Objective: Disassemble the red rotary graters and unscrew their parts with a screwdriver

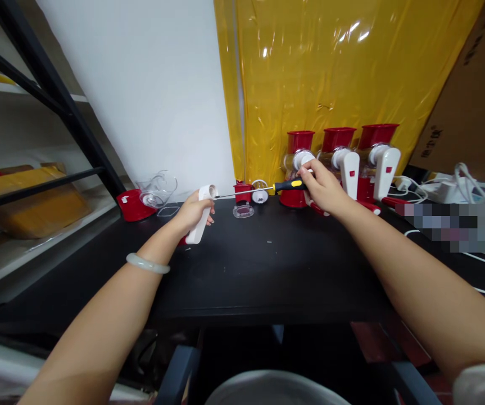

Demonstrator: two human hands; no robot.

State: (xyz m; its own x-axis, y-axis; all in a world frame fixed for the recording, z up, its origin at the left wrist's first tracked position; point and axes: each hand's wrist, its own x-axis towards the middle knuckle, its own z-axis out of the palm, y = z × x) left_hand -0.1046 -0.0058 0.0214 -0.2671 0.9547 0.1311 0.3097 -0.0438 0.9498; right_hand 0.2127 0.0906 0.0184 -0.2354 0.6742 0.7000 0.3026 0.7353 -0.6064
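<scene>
My left hand (194, 215) is wrapped round a white crank handle (201, 220) with a red part at its lower end. In my right hand (318, 183) is a screwdriver (289, 185) with a black and yellow grip, held by the end of that grip. Its long metal shaft points left, and the tip meets the round upper end of the crank handle; whether it sits inside cannot be made out. Just beyond lie a clear oval lid (243, 211), a small red part (243, 192) and a white grater drum (260, 194).
Several assembled red and white rotary graters (339, 157) stand at the back right. A red base (136, 205) and a clear plastic housing (158, 191) are at the back left. White cables (463, 183) crowd the right side. A black shelf frame (73, 124) rises at left.
</scene>
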